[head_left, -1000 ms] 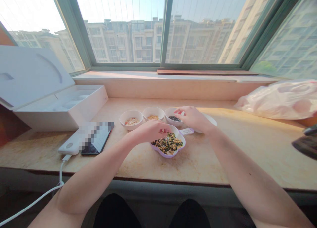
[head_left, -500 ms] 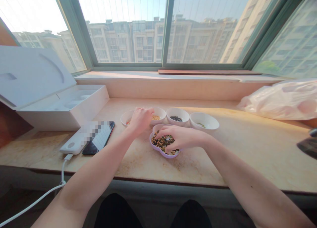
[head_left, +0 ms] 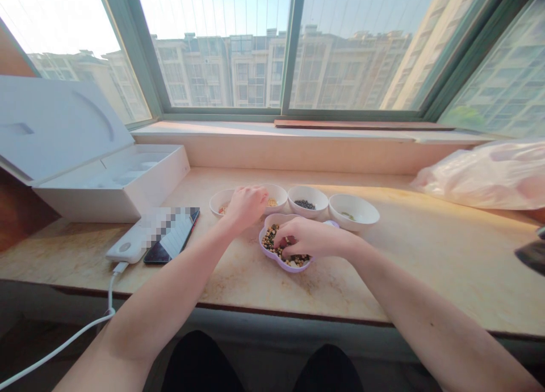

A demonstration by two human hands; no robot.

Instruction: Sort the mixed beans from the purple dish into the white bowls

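And there was the right hand (head_left: 309, 237), curled low over a lilac scalloped dish (head_left: 267, 251), its fingertips (head_left: 280, 240) pressed down among the mixed beans (head_left: 269, 240)! Whether those fingers had pinched anything, you couldn't tell from here. The left hand (head_left: 246, 207) stood well apart, knuckles up and fingers curled, over the gap between two white bowls. One of them held pale grains (head_left: 223, 209), the other yellow grains (head_left: 271, 202), and what that hand was gripping, if anything, stayed hidden.

Just beside the dish sat a white bowl of black beans (head_left: 305, 204), with another white bowl (head_left: 354, 213) to its right, a little greenish residue in the bottom. All of it stood on a marble-topped counter (head_left: 383, 278). Out to the left lay a smartphone (head_left: 172, 243) against a white power bank (head_left: 128, 244), a white cable (head_left: 72, 341) trailing off it, and beyond them an open white box (head_left: 110, 182). Over on the right, a crumpled plastic bag (head_left: 481, 179) sat beneath the window (head_left: 357, 45).
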